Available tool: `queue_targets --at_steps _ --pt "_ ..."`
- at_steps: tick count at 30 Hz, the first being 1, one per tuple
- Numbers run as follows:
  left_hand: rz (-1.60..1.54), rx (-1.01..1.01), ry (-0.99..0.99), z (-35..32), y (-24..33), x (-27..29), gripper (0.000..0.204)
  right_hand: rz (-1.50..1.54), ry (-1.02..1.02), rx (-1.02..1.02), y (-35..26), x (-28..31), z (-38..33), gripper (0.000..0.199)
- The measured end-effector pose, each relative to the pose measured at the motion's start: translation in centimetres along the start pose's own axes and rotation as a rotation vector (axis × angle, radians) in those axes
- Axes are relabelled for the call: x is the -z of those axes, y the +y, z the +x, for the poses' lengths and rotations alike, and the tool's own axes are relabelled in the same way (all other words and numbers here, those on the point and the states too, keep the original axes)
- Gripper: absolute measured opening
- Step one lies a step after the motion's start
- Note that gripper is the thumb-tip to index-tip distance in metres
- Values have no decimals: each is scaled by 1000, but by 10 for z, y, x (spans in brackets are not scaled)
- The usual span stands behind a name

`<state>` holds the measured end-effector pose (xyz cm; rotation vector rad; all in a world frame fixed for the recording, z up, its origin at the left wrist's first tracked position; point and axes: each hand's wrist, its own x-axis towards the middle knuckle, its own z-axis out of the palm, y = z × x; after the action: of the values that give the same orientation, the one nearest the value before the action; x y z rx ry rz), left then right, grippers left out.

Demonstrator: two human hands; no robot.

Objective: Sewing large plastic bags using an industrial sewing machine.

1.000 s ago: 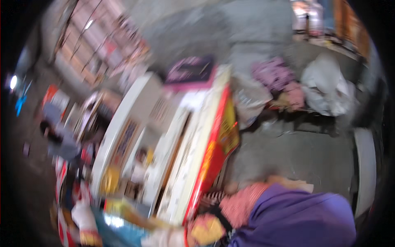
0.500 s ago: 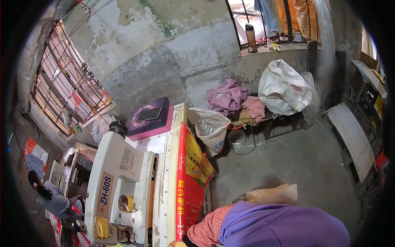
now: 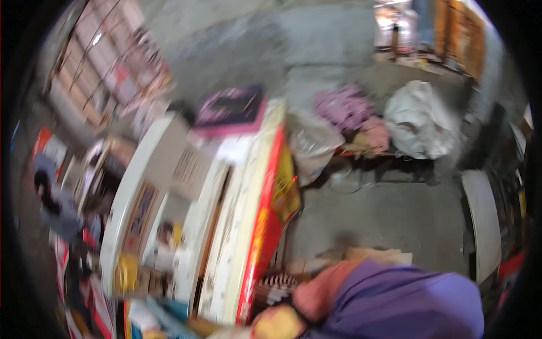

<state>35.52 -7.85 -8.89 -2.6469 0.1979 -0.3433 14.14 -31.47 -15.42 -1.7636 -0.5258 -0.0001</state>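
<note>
My right arm, in a purple sleeve (image 3: 401, 302) with a red checked cuff (image 3: 322, 291), reaches in from the lower right. At its end is a blurred yellow patch, apparently my right hand (image 3: 278, 323), at the lower edge beside the table. Its fingers are smeared, and I cannot make out whether it holds anything. I cannot pick out my left hand. A white industrial sewing machine (image 3: 169, 147) stands to the left on the pale table (image 3: 237, 226). A red and yellow printed sack (image 3: 271, 220) hangs along the table's right side. Black-and-white striped cloth (image 3: 279, 281) shows beside the cuff.
A purple and black box (image 3: 228, 110) sits at the table's far end. Beyond are a whitish sack (image 3: 310, 147), checked purple cloth (image 3: 344, 107) and a white bag (image 3: 415, 121). A pale panel (image 3: 483, 220) stands at right. Another person (image 3: 59, 209) sits at far left.
The whole view has shifted and blurred, bringing more of the lower edge into sight. The yellow patch past the checked cuff, striped cloth and bluish material by the machine now show.
</note>
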Motion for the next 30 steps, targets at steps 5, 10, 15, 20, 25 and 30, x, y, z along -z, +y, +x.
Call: queue_targets --at_steps 5,10,15,20,25,30 --pt "-18 -316 20 6 15 -20 23 68 -32 -258 29 41 -52 32" --pt "-233 -377 563 8 -9 -43 16 152 -74 -722 8 38 -39 32" --pt "-461 -429 646 15 -16 -69 22 103 9 -571 -17 38 -32 36" --pt "-530 -422 518 19 -7 -63 21 -389 -273 -610 -42 52 -21 38" --pt "-472 -521 386 9 -15 -29 16 -223 -258 -833 -44 50 -20 55" --pt "-372 -338 -155 -34 -24 2 14 -131 -76 -1046 -38 44 -29 70"
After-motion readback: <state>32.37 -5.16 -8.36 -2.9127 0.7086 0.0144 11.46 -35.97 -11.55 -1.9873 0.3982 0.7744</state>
